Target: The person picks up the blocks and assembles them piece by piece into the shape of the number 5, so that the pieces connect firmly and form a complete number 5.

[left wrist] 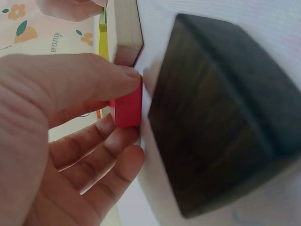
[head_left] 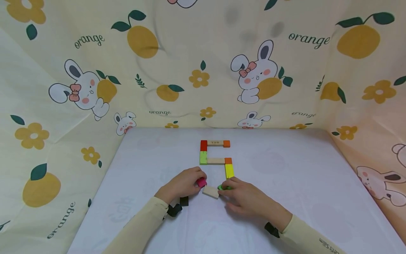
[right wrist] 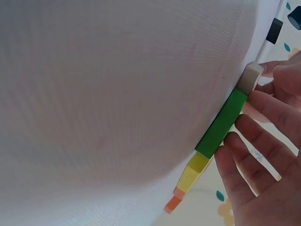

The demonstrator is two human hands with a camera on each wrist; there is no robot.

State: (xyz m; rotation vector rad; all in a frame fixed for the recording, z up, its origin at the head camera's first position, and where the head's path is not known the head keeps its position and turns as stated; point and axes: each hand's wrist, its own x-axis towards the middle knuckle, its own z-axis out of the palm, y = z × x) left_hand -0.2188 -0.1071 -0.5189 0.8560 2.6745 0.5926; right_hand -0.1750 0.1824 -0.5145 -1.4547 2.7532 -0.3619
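My left hand pinches a pink-red block between thumb and fingers, low over the white cloth. Just right of it a plain wooden block lies aslant. Beside that block is my right hand, its fairly straight fingers touching the side of a green block, which they partly hide in the head view. The green block adjoins a yellow block. Under the left wrist a dark brown block sits on the cloth, apart from the fingers.
Farther back, a line of blocks bends in an open shape: an orange block, a lettered wooden block, a red block, a light green block, another wooden block and a second orange block. A printed curtain surrounds the table.
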